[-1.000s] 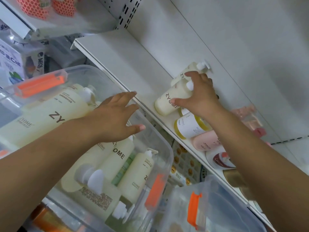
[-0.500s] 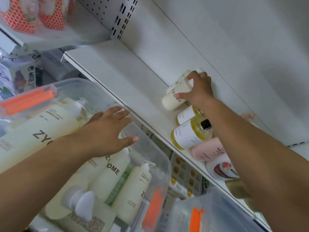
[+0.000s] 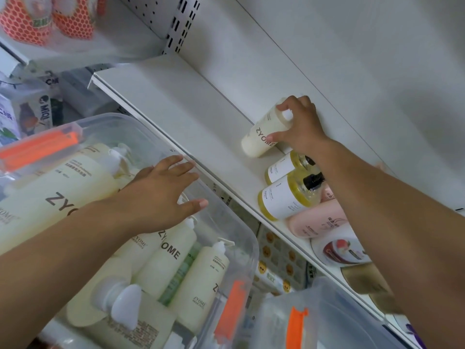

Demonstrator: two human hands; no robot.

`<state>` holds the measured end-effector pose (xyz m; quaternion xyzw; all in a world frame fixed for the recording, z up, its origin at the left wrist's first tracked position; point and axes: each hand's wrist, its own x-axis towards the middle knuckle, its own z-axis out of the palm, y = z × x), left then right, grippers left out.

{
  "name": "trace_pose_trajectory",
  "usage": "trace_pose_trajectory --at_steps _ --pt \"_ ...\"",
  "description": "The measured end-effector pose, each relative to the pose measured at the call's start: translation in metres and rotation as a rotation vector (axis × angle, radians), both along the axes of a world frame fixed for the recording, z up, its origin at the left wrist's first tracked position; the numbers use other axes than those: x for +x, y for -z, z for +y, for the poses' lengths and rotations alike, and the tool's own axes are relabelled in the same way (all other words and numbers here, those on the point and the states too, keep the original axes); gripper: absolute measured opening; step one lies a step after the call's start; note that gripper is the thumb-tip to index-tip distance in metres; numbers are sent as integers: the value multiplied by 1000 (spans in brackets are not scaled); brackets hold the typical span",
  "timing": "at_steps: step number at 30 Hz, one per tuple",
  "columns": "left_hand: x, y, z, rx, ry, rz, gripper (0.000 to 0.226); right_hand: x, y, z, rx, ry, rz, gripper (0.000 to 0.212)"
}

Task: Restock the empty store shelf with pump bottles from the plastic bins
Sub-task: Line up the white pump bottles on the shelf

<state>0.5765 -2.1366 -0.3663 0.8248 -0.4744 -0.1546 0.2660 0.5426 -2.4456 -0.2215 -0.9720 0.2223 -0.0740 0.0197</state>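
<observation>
Head view puts the bottle [image 3: 261, 137] on the shelf [image 3: 176, 102], near the back wall, with the right hand [image 3: 299, 124] curled over its pump end and gripping it; whether the base sits flat I cannot tell. Just beside it stand two yellow bottles [image 3: 284, 200], and next to those a pink bottle [image 3: 319, 220], all under the reaching forearm [image 3: 377, 197]. The main risk, as I judge it, is letting go before the base is square: a tall, narrow bottle released while leaning could topple and roll toward the shelf's front edge, or knock into the yellow bottles. Drawing the arm back low could also sweep those neighbours off. The left hand [image 3: 161, 195] is flat, fingers straight, holding nothing, above the bin [image 3: 245, 230] near its far rim; I cannot tell if it touches anything. The bin sits close under the shelf edge, full of more bottles [image 3: 198, 273] lying down. A careless reach there could snag a pump head or shove the bin, and a bottle falling from the shelf would likely land in it
</observation>
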Motion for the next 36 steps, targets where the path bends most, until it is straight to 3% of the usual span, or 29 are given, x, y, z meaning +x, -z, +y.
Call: trace_pose_trajectory --at_steps 10,15,20,26,30,36 --pt "0 -1 -1 -15 -13 -29 97 9 2 5 -52 65 63 76" --pt "1 -1 -1 -86 -41 11 98 8 3 15 -36 120 0 71" --pt "2 -9 6 -224 -101 15 64 -6 0 57 12 0 -170 61" --pt "-5 -37 41 -383 -252 -151 44 -39 24 145 251 -136 -187 41" --pt "0 -44 79 -300 -404 -266 40 -45 49 190 403 -102 -157 37" --pt "10 -39 140 -306 -669 -27 29 -38 70 249 797 53 -26 31"
